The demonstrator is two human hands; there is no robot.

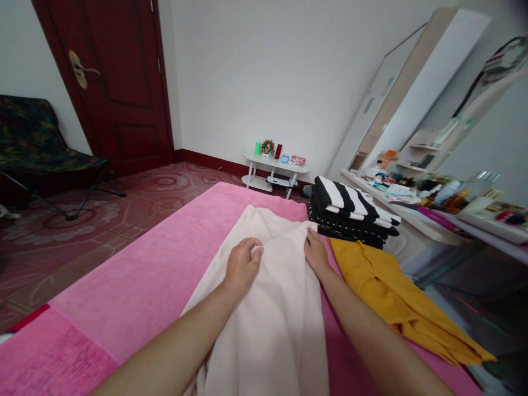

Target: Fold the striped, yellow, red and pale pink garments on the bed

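Note:
A pale cream garment (pixel 272 308) lies lengthwise over the pink bed cover, its far end spread flat and its near part running out of view at the bottom. My left hand (pixel 244 265) is closed on a fold of its cloth, near the middle of the far part. At the far right corner, my right hand (pixel 315 250) grips the garment's edge between thumb and fingers. Soft creases run between the two hands. Beside my right forearm lies a folded mustard-yellow garment (pixel 383 286).
The pink bed cover (pixel 165 253) spreads beneath. Folded black and striped clothes (pixel 350 206) are stacked at the far right. A cluttered dressing table (pixel 412 198) stands on the right, a small white table (pixel 274 162) by the wall, and a camouflage folding chair (pixel 37 137) near the dark red door (pixel 119 82).

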